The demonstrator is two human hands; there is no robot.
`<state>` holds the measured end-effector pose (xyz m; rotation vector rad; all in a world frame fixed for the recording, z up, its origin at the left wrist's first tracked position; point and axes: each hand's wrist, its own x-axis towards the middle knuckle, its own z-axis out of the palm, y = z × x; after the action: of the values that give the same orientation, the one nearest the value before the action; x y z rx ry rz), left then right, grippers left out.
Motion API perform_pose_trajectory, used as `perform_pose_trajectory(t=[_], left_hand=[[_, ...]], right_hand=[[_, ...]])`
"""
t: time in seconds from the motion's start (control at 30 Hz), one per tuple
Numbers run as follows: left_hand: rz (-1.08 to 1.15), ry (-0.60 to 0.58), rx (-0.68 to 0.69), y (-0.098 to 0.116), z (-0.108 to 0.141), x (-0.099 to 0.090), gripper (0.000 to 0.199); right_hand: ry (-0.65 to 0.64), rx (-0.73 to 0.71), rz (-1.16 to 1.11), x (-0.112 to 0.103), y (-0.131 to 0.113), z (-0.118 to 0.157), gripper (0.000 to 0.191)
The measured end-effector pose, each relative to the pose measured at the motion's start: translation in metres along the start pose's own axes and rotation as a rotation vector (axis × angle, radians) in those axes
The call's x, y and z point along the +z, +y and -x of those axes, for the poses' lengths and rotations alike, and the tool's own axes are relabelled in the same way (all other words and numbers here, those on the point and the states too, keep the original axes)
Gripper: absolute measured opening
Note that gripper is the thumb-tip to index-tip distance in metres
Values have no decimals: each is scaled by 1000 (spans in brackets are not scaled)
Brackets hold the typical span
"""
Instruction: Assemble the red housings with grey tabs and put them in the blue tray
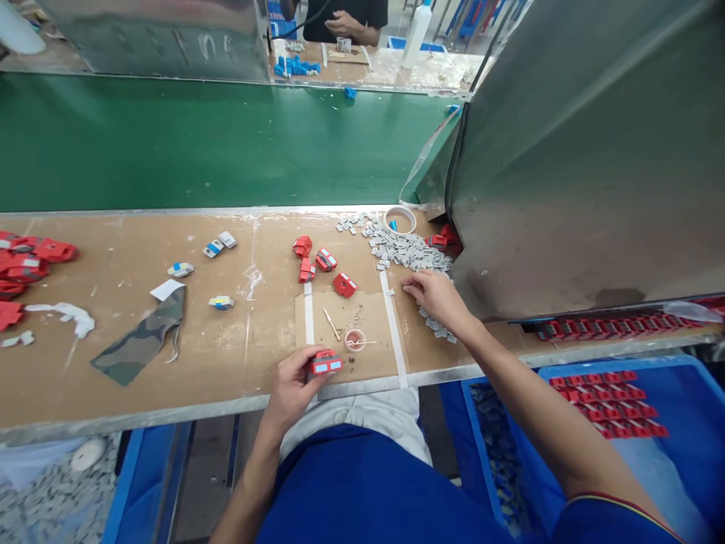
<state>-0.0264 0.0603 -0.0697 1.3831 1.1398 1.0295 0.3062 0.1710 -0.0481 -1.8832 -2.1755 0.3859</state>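
Note:
Near the table's front edge, my left hand (291, 384) grips a small red toy vehicle (327, 363) with pale blue windows and a grey band. My right hand (435, 296) is over the table beside a heap of small flat grey pieces (405, 248), thumb and fingertips pinched together; whatever is between them is too small to make out. Between the hands lie a small round cup (355, 340) with a thin stick across it and a wooden stick (331, 323). Several other red toy vehicles (344, 284) rest just beyond.
A roll of tape (399, 221) lies by the grey heap. A large metal housing (589, 166) rises at the right. Red parts (28, 261), a camouflage cloth (141, 336) and small white-blue pieces (181, 269) sit leftward. Beyond the green belt (215, 143) is another person (345, 23).

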Motion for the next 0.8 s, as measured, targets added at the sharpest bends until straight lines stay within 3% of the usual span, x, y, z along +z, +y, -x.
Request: perform_pose_trajectory(t=[0.2,0.37,0.47,0.57,0.67,0.8], left_hand=[[-14,-21,17,-2,0,-4,36],[148,-78,-39,-5,3,-4,44],[231,-126,-87,-4,4,-4,36],[197,-145,-111,-2,6,-6,31],[153,-152,-103,-2,6,-7,31],[76,-167,-60,-3,4,-7,28]], right_hand=[[30,11,-2,-19,-10,14,16],[138,-173,-464,-44,-72,63,14],[-14,-190,-736,-32,-114,91,10],[-121,-90,-915,-6,-139,100,13],[-187,-16,-983,14,-144,96,20],[-241,-7,-1024,18,-141,89,24]])
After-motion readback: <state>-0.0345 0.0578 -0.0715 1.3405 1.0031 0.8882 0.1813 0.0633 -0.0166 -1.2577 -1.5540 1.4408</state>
